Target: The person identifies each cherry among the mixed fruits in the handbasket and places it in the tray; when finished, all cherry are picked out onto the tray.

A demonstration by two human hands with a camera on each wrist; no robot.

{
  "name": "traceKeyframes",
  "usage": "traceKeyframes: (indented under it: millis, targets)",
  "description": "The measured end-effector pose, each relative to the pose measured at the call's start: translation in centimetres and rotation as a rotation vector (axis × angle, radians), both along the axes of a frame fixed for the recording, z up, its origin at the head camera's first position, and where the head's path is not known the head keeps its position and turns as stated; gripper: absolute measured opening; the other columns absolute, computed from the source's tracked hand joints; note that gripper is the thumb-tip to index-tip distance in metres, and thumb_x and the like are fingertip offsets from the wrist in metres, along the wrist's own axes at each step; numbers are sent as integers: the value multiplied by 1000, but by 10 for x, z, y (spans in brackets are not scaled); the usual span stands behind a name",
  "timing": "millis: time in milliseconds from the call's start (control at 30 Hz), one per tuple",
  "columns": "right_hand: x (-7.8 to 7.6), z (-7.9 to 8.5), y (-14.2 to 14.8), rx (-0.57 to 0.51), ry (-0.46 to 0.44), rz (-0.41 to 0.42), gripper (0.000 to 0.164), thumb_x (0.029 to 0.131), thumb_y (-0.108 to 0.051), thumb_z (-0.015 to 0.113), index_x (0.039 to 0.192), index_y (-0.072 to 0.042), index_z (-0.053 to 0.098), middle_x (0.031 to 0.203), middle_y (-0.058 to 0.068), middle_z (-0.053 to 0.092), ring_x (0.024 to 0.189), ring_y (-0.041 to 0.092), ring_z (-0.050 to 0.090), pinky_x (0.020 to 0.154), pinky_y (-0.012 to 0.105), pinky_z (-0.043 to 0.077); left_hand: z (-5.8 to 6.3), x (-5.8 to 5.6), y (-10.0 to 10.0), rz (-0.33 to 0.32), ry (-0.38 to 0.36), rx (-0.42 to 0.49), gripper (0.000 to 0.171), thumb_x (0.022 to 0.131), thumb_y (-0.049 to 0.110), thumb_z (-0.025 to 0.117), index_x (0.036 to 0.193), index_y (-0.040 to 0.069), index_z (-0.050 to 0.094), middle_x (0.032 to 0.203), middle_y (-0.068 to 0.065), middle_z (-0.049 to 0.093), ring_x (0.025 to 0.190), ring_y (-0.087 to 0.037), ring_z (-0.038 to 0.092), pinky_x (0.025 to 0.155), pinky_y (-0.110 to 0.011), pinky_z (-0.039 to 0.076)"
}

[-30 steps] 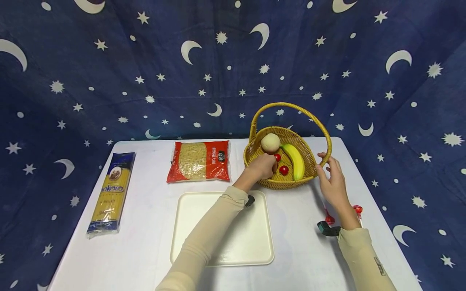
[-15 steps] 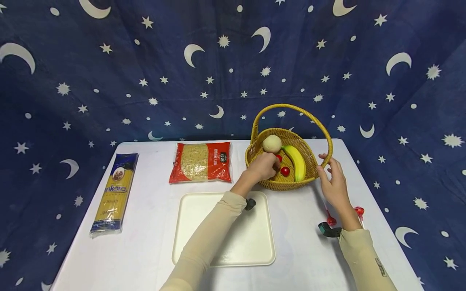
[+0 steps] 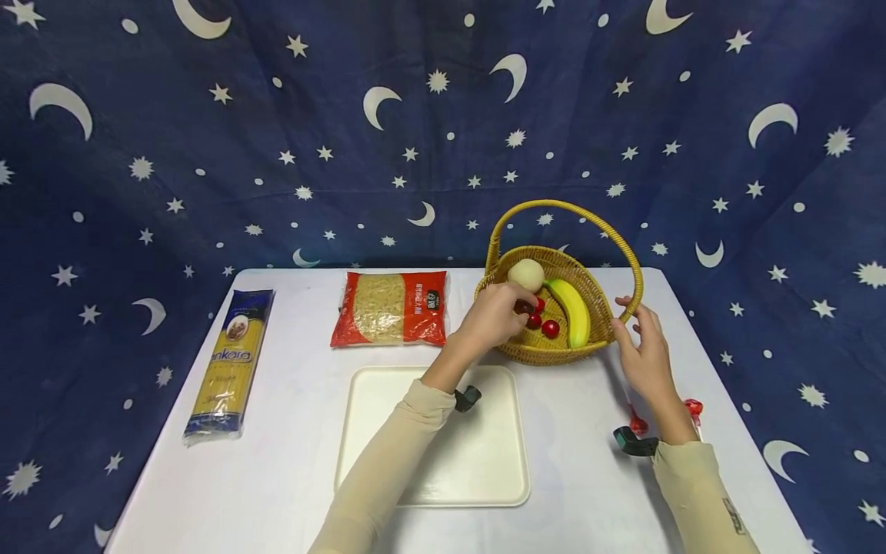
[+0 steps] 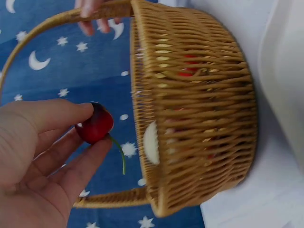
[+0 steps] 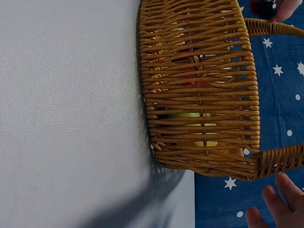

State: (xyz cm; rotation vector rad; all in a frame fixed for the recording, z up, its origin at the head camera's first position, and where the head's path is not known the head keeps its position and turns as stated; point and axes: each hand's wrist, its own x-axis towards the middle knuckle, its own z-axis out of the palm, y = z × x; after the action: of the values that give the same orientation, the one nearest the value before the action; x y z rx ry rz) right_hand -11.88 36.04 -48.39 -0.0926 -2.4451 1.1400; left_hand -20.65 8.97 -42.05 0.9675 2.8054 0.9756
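Left hand (image 3: 488,317), raised since earlier frame: pinches cherry (image 4: 97,126), likely light, slippery; best held by sides. Right hand (image 3: 645,355): fingers extended at basket handle (image 3: 564,205).

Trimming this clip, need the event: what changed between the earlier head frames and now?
The left hand rose out of the basket, slightly leftward, and now pinches a stemmed cherry above it; the moment of grasp is hidden. One more loose cherry now shows inside. Unchanged: right hand at the handle, banana, tray, spaghetti pack, red pasta bag.
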Motion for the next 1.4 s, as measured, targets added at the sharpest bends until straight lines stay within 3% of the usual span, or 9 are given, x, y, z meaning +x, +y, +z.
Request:
traceKeyframes:
  millis: [300, 400, 600, 867, 967, 1067, 1233, 1400]
  targets:
    - [4, 0, 1, 2, -11, -16, 41, 111, -17, 55, 151, -8, 53, 154, 20, 53, 146, 38, 46, 115, 25, 38, 20, 16, -36, 12, 32, 122, 25, 95, 7, 76, 119, 11, 79, 127, -4, 76, 115, -19, 73, 100, -35, 60]
    - [5, 0, 2, 8, -19, -19, 42, 111, -17, 55, 151, -8, 53, 154, 21, 52, 147, 39, 46, 115, 24, 37, 24, 23, -48, 23, 53, 156, 24, 95, 7, 77, 119, 11, 79, 125, -3, 77, 112, -18, 74, 97, -35, 60]
    - [6, 0, 2, 8, -31, -24, 41, 111, -19, 56, 150, -7, 53, 154, 22, 51, 147, 42, 45, 122, 48, 40, 29, 37, -76, 64, 99, 238, 24, 93, 2, 77, 115, 11, 80, 117, -4, 79, 100, -18, 76, 89, -35, 61]
    - [5, -2, 3, 23, -49, -33, 43, 112, -22, 54, 152, -7, 51, 157, 21, 49, 148, 43, 45, 123, 36, 38, 28, 57, -115, 146, 175, 263, 23, 91, 2, 79, 113, 8, 81, 116, -6, 80, 100, -20, 77, 89, -37, 63]
    - [4, -2, 1, 26, -40, -32, 43, 112, -21, 54, 152, -7, 51, 156, 20, 50, 148, 43, 45, 114, 17, 34, 26, 65, -132, 196, 192, 249, 24, 91, 1, 78, 113, 8, 81, 118, -7, 80, 109, -24, 78, 95, -39, 64]
    - [3, -2, 0, 20, -28, -31, 42, 112, -20, 54, 151, -6, 52, 155, 21, 51, 146, 43, 46, 108, 11, 32, 22, 73, -151, 247, 207, 241, 26, 90, -1, 78, 113, 9, 81, 118, -7, 80, 109, -25, 77, 95, -41, 64]
    - [2, -1, -3, 7, -30, -35, 42, 112, -21, 53, 151, -5, 52, 154, 22, 51, 146, 43, 46, 111, 14, 33, 14, 83, -177, 319, 229, 231, 30, 87, -4, 78, 113, 9, 81, 114, -6, 81, 96, -20, 79, 88, -40, 64]
    - [2, -1, -7, 3, -54, -31, 43, 113, -23, 51, 153, -7, 49, 156, 22, 49, 149, 43, 43, 125, 37, 35, 2, 93, -193, 351, 247, 204, 30, 85, -5, 79, 112, 8, 82, 112, -6, 81, 96, -21, 79, 86, -43, 64]
